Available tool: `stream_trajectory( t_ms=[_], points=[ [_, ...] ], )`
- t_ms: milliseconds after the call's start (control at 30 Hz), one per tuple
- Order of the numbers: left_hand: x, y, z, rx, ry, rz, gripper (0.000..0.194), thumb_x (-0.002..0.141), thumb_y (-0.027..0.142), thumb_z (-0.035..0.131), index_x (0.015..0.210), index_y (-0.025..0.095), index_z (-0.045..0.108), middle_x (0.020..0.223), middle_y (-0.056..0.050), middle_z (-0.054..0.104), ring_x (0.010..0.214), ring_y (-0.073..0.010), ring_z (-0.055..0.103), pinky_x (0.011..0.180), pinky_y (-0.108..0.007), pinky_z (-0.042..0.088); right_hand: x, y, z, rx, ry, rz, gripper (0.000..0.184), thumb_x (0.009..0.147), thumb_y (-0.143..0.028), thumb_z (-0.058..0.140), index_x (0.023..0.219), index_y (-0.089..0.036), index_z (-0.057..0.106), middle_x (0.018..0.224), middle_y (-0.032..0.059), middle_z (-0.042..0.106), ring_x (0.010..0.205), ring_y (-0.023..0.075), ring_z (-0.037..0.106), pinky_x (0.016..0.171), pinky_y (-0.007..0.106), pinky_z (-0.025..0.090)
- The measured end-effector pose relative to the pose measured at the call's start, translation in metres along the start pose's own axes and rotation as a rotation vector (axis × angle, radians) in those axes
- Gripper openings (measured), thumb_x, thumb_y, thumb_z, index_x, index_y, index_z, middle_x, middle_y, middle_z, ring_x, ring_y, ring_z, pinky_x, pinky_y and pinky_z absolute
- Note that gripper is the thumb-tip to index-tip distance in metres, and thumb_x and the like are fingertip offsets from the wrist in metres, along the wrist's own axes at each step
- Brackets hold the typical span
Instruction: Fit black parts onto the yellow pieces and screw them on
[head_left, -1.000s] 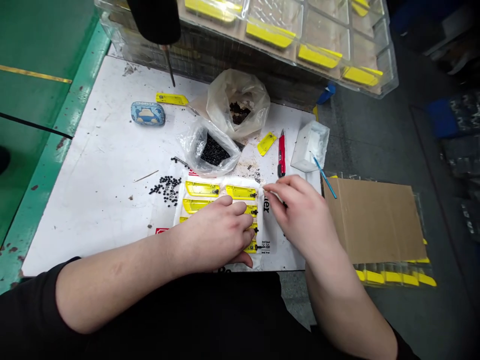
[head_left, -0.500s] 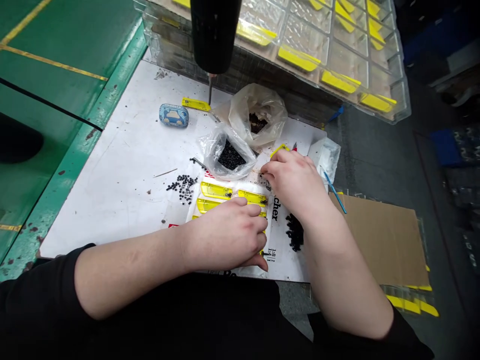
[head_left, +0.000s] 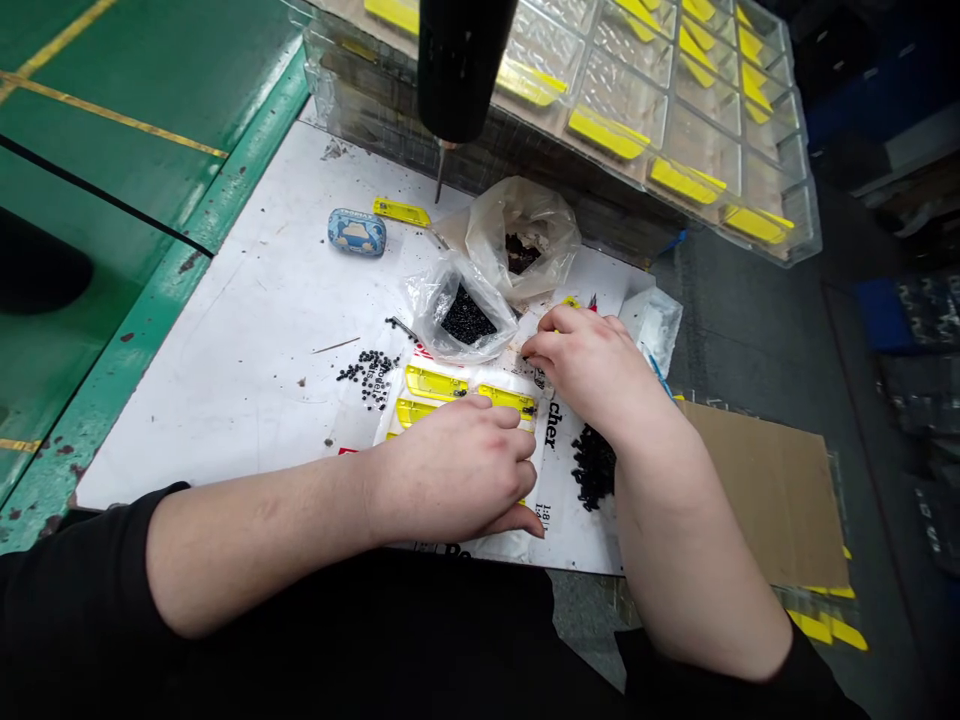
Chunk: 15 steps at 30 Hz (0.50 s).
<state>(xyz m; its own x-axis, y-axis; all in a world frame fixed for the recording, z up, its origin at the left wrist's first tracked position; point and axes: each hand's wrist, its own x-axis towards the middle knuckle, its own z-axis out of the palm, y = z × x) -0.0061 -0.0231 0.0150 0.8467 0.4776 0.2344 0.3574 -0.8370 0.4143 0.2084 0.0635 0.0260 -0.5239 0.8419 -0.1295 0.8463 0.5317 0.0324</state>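
Note:
My left hand [head_left: 469, 465] lies over rows of yellow plastic parts [head_left: 436, 382] on a white printed bag [head_left: 551, 440]. Its fingers are curled, the thumb sticks out to the right, and whatever lies under the palm is hidden. My right hand [head_left: 581, 355] is closed in a pinch beside the bag's upper right corner; what the fingertips hold, if anything, is too small to make out. Near that wrist lies a pile of small black parts [head_left: 594, 470]. Tiny black pieces [head_left: 369, 375] are scattered left of the yellow parts.
Behind the yellow parts stand an open plastic bag of black pieces [head_left: 466, 315] and a larger bag with brown contents [head_left: 525, 250]. A black powered screwdriver [head_left: 461, 75] hangs above. A blue tin [head_left: 357, 232], stacked clear trays [head_left: 630, 90] and cardboard [head_left: 765, 490] surround the work.
The view has shifted slightly, so the bench and trays sit a little differently. Both hands keep nearly the same places over the bag and beside it.

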Motion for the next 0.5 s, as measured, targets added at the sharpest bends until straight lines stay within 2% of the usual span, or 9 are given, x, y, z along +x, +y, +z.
stream_trajectory(
  t_ms=[200,267,333,400,500],
  points=[
    [0.000,0.000,0.003,0.007,0.029,-0.007,0.046,0.106,0.059,0.068,0.084,0.019,0.076,0.085,-0.006,0.072,0.088,-0.0272,0.066,0.077,-0.042,0.044,0.004,-0.003,0.002,0.014,-0.022,0.013,0.020,0.105,-0.019,0.066,0.101,-0.024,0.084,0.110,0.0093,0.074,0.114,0.0312,0.066,0.099,0.050,0.046],
    [0.001,-0.001,0.002,0.019,0.038,-0.048,0.045,0.106,0.057,0.068,0.084,0.019,0.077,0.086,-0.006,0.073,0.088,-0.0273,0.067,0.077,-0.042,0.045,0.003,-0.001,0.001,0.035,-0.004,0.017,0.020,0.104,-0.018,0.066,0.100,-0.023,0.084,0.110,0.0096,0.074,0.111,0.0300,0.067,0.099,0.049,0.047],
    [0.001,-0.002,-0.002,-0.014,0.065,-0.184,0.042,0.108,0.052,0.067,0.085,0.018,0.078,0.087,-0.007,0.073,0.087,-0.0266,0.067,0.076,-0.040,0.045,-0.005,0.001,-0.002,0.118,0.063,0.004,0.017,0.103,-0.019,0.068,0.100,-0.022,0.084,0.109,0.0091,0.074,0.106,0.0280,0.067,0.098,0.047,0.050],
    [0.002,-0.005,-0.008,-0.155,0.122,-0.392,0.038,0.108,0.045,0.066,0.086,0.017,0.079,0.087,-0.007,0.074,0.085,-0.0245,0.067,0.074,-0.037,0.045,-0.019,0.000,-0.007,0.287,0.187,-0.029,0.013,0.103,-0.021,0.071,0.102,-0.024,0.084,0.108,0.0077,0.073,0.102,0.0256,0.068,0.094,0.043,0.053],
    [0.002,-0.011,-0.018,-0.630,0.199,-0.639,0.038,0.107,0.043,0.065,0.084,0.017,0.078,0.075,-0.002,0.068,0.072,-0.0171,0.061,0.068,-0.031,0.041,-0.046,-0.011,-0.015,0.642,0.382,-0.021,0.014,0.102,-0.021,0.075,0.108,-0.030,0.084,0.106,0.0034,0.070,0.097,0.0204,0.069,0.087,0.038,0.055]
  ],
)
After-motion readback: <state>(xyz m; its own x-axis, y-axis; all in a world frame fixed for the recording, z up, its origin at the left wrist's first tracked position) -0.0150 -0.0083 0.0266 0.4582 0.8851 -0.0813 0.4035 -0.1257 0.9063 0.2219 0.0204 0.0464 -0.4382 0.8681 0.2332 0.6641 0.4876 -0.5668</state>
